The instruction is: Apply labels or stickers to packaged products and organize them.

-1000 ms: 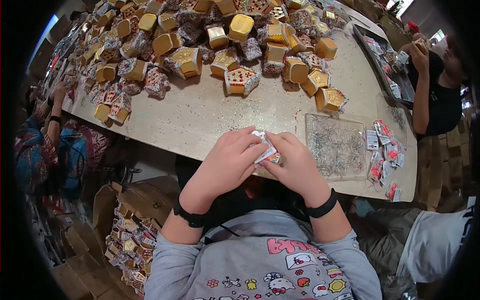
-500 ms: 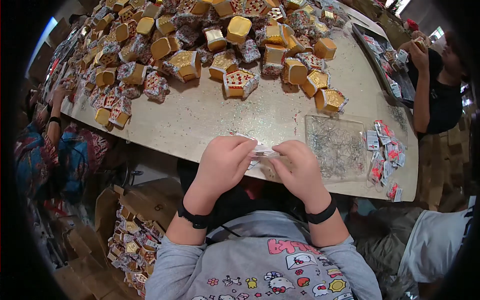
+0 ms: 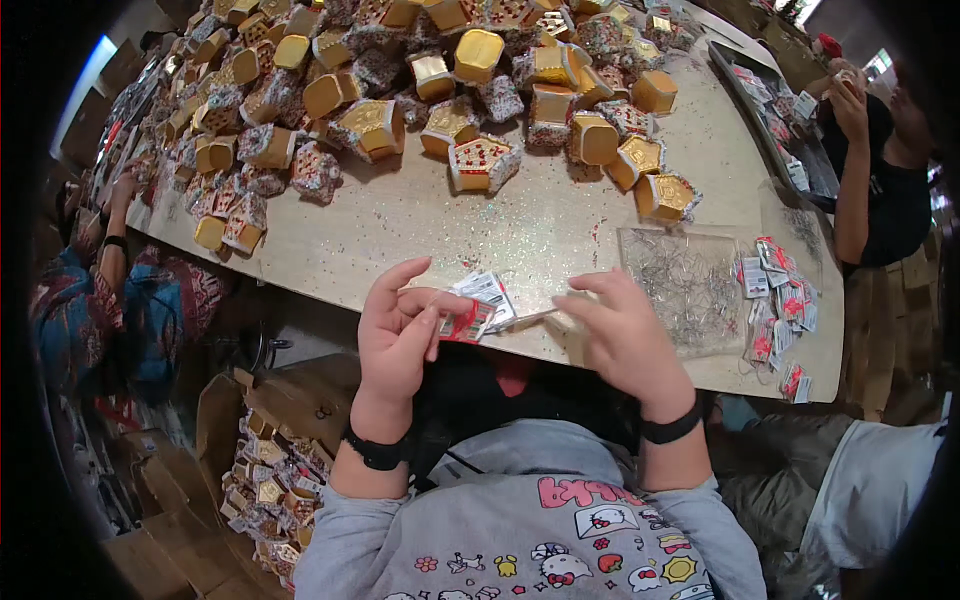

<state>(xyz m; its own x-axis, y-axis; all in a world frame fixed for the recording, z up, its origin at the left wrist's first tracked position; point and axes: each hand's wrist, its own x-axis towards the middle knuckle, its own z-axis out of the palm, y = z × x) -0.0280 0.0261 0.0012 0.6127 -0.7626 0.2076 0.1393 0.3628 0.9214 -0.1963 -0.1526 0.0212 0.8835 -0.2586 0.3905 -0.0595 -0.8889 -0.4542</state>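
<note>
My left hand (image 3: pixel 395 330) is closed at the table's near edge, its thumb and fingers pinching a red and white hang tag (image 3: pixel 466 322). Against it, partly overlapping, are white printed tags (image 3: pixel 486 292) lying on the table. My right hand (image 3: pixel 625 335) is apart from the left, with its fingers spread and slightly bent. A thin strand runs from the tags toward the right fingertips; whether they touch it is too fine to tell. Just right of that hand lies a clear shallow tray (image 3: pixel 735 243) of thin wire-like loops.
Gold house-shaped ornaments with glittery trim (image 3: pixel 480 165) are heaped across the table's far side. More red and white tags (image 3: pixel 783 290) lie right of the tray. An open cardboard box (image 3: pixel 225 420) of ornaments stands lower left. Co-workers sit left and right, one beside a dark tray (image 3: pixel 770 130).
My hands, which were pinching a small clear and white thing together, have moved apart. The red tag now shows in my left fingers, and my right fingers have spread.
</note>
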